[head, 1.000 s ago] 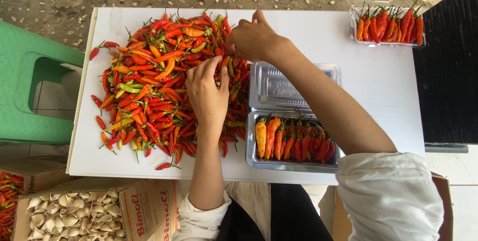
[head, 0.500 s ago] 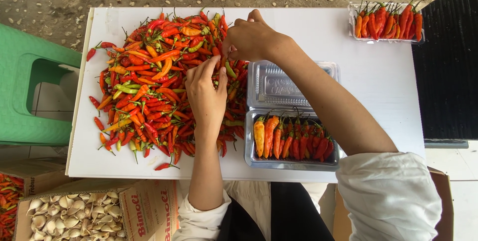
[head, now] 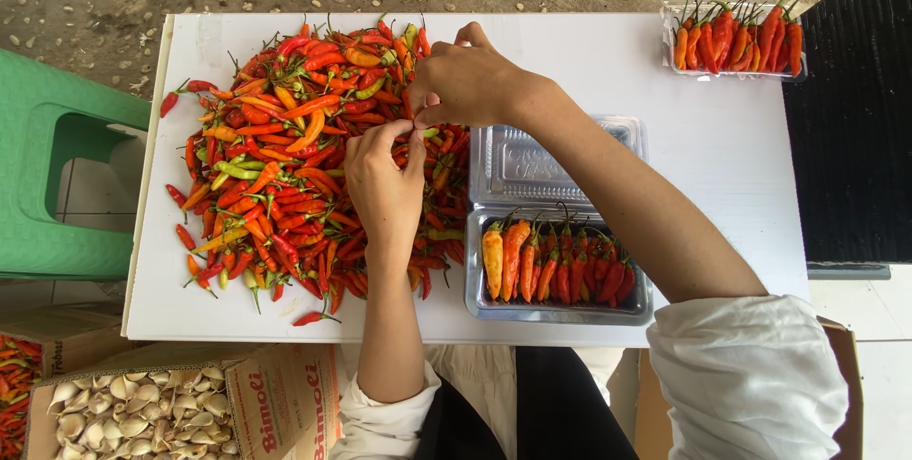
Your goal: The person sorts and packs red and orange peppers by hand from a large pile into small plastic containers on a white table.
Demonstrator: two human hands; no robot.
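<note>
Left hand (head: 383,184) and right hand (head: 470,80) meeting fingertip to fingertip over chili heap (head: 285,156), pinched narrow; contents too small to tell. Open clear tray (head: 556,303) just beside.

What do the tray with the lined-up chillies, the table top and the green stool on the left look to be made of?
The clear hinged tray looks like thin glossy plastic: see-through, with light glinting on its open lid. The white table top is smooth and matt, perhaps laminate or painted board; I cannot tell which. The green stool looks like moulded plastic, evenly coloured with rounded edges.
</note>
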